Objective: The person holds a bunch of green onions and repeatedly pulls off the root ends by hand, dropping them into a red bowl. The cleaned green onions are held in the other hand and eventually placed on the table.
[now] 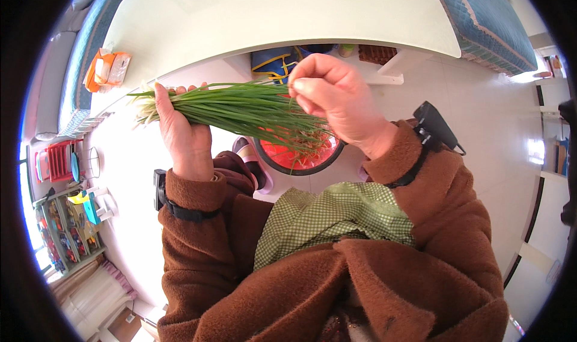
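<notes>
A bunch of long green chives [240, 105] lies crosswise in front of me, pale root ends to the left. My left hand [183, 135] is closed around it near those pale ends. At the tip side, my right hand [339, 99] is closed in a pinch on a thin chive leaf; its fingers partly hide the leaf's end. Below the drooping tips stands a round bin [293, 172] with a dark rim and a red lining. Withered brownish bits show among the tips and over the bin; which of them lie inside I cannot tell.
A long white table [276, 12] spans the far side, with an orange tissue pack [108, 70] at its left edge. Blue bags [270, 63] and a brown basket [377, 55] sit beneath it. Red folded chairs [58, 162] and a toy shelf [69, 231] are at left.
</notes>
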Motion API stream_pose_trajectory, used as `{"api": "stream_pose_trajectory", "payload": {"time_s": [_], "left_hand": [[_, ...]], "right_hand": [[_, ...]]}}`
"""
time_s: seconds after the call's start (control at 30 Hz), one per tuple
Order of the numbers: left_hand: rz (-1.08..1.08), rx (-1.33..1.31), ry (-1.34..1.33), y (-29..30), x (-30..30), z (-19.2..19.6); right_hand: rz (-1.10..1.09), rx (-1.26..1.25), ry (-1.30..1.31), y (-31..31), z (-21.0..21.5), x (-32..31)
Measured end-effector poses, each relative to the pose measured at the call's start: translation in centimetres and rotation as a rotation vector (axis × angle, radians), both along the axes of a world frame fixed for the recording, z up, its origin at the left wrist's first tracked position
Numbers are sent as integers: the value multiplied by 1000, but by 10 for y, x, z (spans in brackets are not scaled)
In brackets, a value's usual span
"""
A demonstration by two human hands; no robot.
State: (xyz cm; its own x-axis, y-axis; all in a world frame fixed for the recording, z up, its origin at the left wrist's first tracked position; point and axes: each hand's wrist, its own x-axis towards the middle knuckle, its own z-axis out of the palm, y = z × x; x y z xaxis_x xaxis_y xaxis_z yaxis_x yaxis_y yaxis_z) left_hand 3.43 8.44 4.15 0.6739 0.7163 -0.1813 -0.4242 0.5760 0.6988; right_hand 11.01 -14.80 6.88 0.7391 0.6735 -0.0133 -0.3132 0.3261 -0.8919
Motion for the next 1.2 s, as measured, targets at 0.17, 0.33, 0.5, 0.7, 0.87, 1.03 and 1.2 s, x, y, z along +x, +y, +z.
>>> {"api": "stream_pose_trajectory", "payload": {"time_s": [0.17,0.33,0.5,0.7,0.87,1.03,1.2], "left_hand": [[36,-78,-24,24,-6,-1],[35,-140,-113,56,-18,0],[-145,-188,-292,73,-27,-2],[-158,-249,-484,75,-28,3],[-192,-304,-559,70,-30,9],[-189,-233,-549,62,-30,12],[-279,-295,-597,57,-32,16]], "right_hand": [[264,-40,9,-31,14,10],[763,-378,-391,-49,6,10],[634,-717,-836,-45,-44,7],[291,-566,-1128,-42,-74,8],[308,-727,-538,-38,-55,11],[240,-351,-36,-30,-40,10],[161,-226,110,-31,-33,10]]}}
